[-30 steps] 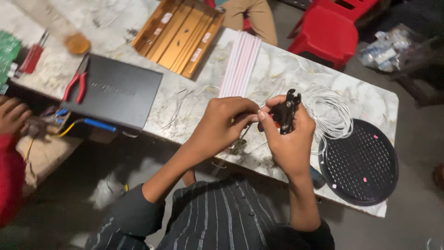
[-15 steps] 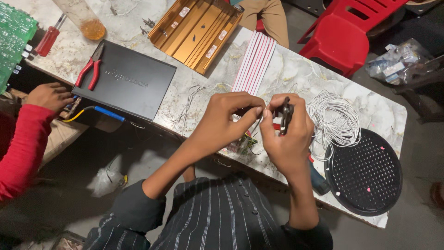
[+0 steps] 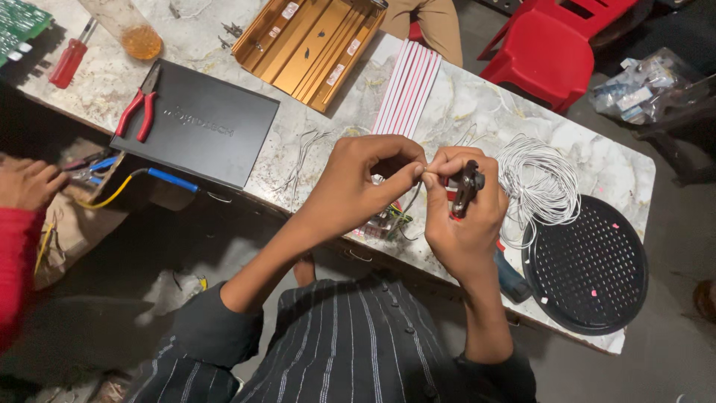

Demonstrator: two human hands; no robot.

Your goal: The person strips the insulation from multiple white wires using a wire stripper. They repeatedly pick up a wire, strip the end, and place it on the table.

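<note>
My left hand (image 3: 365, 183) and my right hand (image 3: 464, 213) meet over the front edge of a marbled table (image 3: 477, 112). My right hand grips a small black cutter with red handles (image 3: 466, 186). The fingertips of both hands pinch a thin wire between them at the middle. Below the hands, a small circuit part with coloured wires (image 3: 384, 220) lies on the table edge. A coil of white wire (image 3: 541, 186) lies just right of my right hand.
A black flat box (image 3: 198, 134) carries red pliers (image 3: 140, 104). Behind are a golden metal channel (image 3: 309, 41), white and red strips (image 3: 406, 89), a red screwdriver (image 3: 71, 60) and a jar (image 3: 134, 33). A black perforated round grille (image 3: 589, 265) lies right. Another person's hand (image 3: 26, 183) is left. Red chair (image 3: 548, 52) behind.
The view has moved in closer and shifted. My two hands have drawn together, fingertips now touching. The other person's hand at the left has pulled back toward the frame edge.
</note>
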